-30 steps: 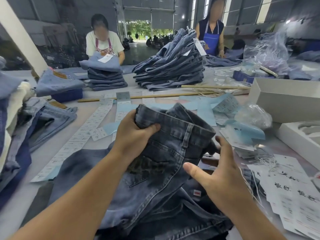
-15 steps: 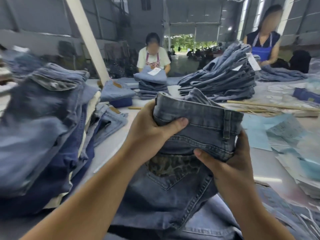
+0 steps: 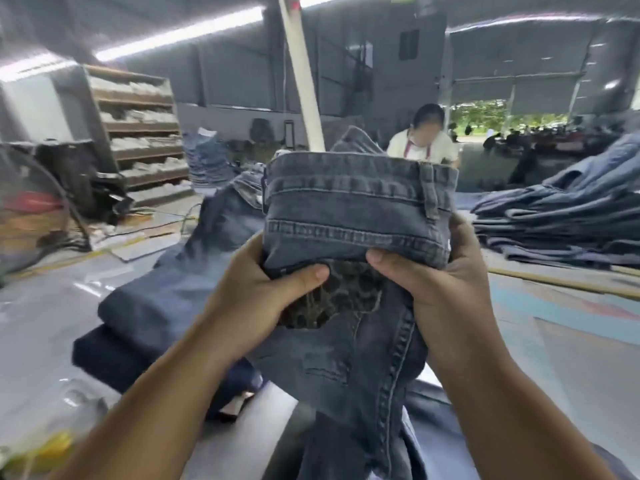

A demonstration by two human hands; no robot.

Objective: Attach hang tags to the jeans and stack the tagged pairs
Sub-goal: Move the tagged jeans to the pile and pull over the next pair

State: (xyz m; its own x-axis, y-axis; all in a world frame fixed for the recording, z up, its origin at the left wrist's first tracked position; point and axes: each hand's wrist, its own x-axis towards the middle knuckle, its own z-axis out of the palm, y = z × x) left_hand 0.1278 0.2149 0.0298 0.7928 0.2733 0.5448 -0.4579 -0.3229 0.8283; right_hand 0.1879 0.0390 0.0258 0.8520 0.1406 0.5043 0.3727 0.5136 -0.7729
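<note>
A worker holds a pair of grey-blue jeans up off the counter, waistband uppermost, the legs hanging down toward the near edge. The left hand grips the jeans just below the waistband on the left side, thumb curled across the front of the denim; the right hand clamps the right side the same way, its thumb pressed over the fabric beside a belt loop. Between the two thumbs shows a leopard-print patch at the back pocket. No hang tag can be made out on this pair.

Below and left of the held jeans, a stack of folded dark jeans rests on the counter near its left edge. A larger pile of blue jeans lies toward the far right of the counter. Across the far edge a second worker in a pale shirt bends over the work. Beyond the counter's left side, a shelf rack holds rows of pale bundles, too blurred to identify.
</note>
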